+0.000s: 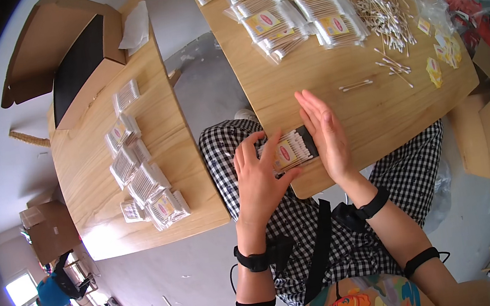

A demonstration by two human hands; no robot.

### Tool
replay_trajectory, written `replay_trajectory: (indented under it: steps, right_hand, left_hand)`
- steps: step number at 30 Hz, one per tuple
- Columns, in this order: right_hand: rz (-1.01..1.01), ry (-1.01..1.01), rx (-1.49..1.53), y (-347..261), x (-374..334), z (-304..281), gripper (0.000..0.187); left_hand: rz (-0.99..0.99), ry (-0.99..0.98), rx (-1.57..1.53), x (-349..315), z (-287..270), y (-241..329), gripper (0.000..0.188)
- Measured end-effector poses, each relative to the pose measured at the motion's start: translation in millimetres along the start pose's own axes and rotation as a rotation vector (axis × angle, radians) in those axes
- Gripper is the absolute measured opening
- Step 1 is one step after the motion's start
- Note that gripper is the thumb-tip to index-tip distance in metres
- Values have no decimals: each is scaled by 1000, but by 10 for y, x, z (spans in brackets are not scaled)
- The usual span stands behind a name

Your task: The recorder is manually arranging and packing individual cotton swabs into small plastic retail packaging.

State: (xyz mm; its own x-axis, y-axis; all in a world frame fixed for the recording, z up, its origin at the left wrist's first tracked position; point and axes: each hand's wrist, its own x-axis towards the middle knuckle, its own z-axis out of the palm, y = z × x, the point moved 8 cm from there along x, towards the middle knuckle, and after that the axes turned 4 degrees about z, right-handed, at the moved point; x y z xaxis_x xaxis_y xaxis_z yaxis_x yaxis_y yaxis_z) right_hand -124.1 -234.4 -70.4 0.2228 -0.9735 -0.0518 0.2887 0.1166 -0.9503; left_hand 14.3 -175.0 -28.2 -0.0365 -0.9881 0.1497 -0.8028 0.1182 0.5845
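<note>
A small clear pack of cotton swabs (291, 149), with a yellow label, lies at the near left corner of the right table. My left hand (256, 183) curls over its left end, thumb on the near side and fingers on the far side. Against the white tips on its right side is a dark flat piece (309, 140). Beside that piece my right hand (327, 137) stands on edge, fingers stretched and nothing seen in it. Farther off are two loose cotton swabs (356, 85) and a few more (393, 67).
Stacks of filled packs (278, 23) and a heap of loose swabs (384, 19) cover the far side. Yellow cards (442, 52) lie at right. On the left table are several packs (144, 180) and an open carton (85, 74). A person (54, 294) is at far left.
</note>
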Motion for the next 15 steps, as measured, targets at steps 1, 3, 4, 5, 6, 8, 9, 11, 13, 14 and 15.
replay_trajectory:
  steps: [1, 3, 4, 5, 6, 8, 9, 11, 13, 14, 15]
  right_hand:
    - [6, -8, -1, 24, -30, 51, 72]
    - [13, -17, -12, 41, -62, 117, 72]
    - [3, -15, -16, 81, -68, 126, 71]
    - [12, -20, -38, 69, -70, 153, 70]
    - [20, -22, -60, 49, -87, 175, 69]
    - [28, -19, -86, 32, -101, 195, 68]
    - [59, -59, -62, 44, -93, 209, 68]
    - [116, -137, -19, 62, -78, 192, 68]
    - [57, -117, -57, -28, -27, -27, 50]
    - [11, -93, -183, -159, -7, -160, 47]
    - [-167, -45, -433, -366, 22, -310, 47]
  left_hand:
    - [-18, 0, -20, -17, 10, -21, 70]
    - [-44, 1, -67, -22, 68, -56, 73]
    - [-51, -6, -69, -23, 92, -61, 72]
    - [-55, -10, -70, -7, 101, -56, 71]
    - [-56, -16, -72, 9, 115, -47, 71]
    - [-58, -17, -57, 13, 127, -32, 71]
    - [-57, -17, -49, 13, 122, -18, 71]
    - [-57, -41, 10, 7, 95, 20, 70]
    - [2, -28, 114, 62, 42, 197, 70]
    - [11, 5, 123, 68, 5, 241, 69]
    - [41, 22, 92, 107, 11, 320, 67]
